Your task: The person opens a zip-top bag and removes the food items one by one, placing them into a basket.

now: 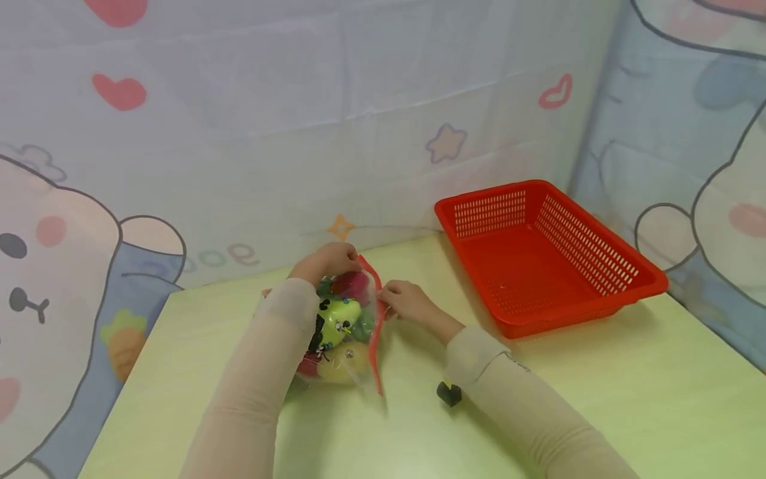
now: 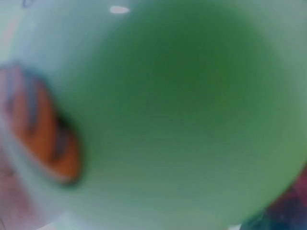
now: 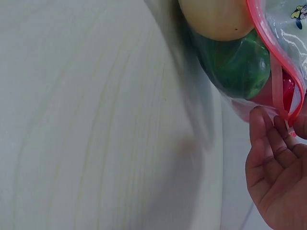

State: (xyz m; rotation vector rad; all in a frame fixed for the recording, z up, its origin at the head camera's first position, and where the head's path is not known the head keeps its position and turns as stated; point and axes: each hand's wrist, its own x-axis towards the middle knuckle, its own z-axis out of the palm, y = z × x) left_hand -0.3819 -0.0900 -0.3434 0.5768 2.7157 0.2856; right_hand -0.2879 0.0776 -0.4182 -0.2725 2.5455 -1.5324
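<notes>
A clear plastic zip bag point(image 1: 365, 372) with a red edge strip point(image 1: 375, 339) stands bulging on the table, cartoon figures printed on it. Through its wall show a yellowish round thing point(image 3: 216, 19), a dark green one point(image 3: 240, 67) and red pieces. My left hand point(image 1: 329, 263) grips the bag at the far end of the red strip. My right hand point(image 3: 280, 167) pinches the strip between thumb and fingers. In the left wrist view, a large blurred green shape point(image 2: 182, 96) fills most of the picture, with an orange, grey-striped patch point(image 2: 45, 124) at the left.
A red plastic basket point(image 1: 538, 266) with slotted sides stands at the back right of the pale table point(image 1: 407, 432). A small black object point(image 1: 449, 394) lies beside my right sleeve. Printed cloth point(image 1: 269, 133) hangs behind the table.
</notes>
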